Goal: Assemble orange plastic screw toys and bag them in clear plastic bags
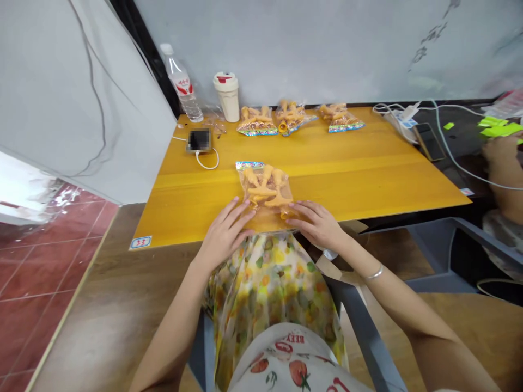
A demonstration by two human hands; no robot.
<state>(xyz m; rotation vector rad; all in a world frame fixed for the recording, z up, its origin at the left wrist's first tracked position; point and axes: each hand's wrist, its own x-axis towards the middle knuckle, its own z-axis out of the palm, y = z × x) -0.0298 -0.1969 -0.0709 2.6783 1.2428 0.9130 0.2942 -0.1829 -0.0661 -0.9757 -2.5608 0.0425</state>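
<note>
Two hands: left hand (226, 235) and right hand (317, 224) lie with fingers spread and slightly curved, on either side of the bag's lower edge; they touch it without a visible closed grip.

Lap: strawberry-print top (286, 362) and floral skirt (267, 283), directly below the hands.

Held item: clear plastic bag (265, 190) of orange claw-shaped pieces, lying flat between the hands, near the counter's front edge.

Support: yellow wood counter (310, 174), its corner marked by a numbered sticker (141, 242).

Mid-counter: smartphone (199, 140), screen obscured, with white charging cable (207, 160) to the left of centre.

Far edge: three similar filled bags (257, 122) (290, 117) (341, 118) in a row, beside a cream tumbler (227, 97) and water bottle (181, 84).

Far right: another person's hand (502, 155) beside green sticky notes (500, 129).

Risk: the bag sits close to the front edge, so a slip of either hand could push it onto the lap; sharp pressure could split the thin film.
</note>
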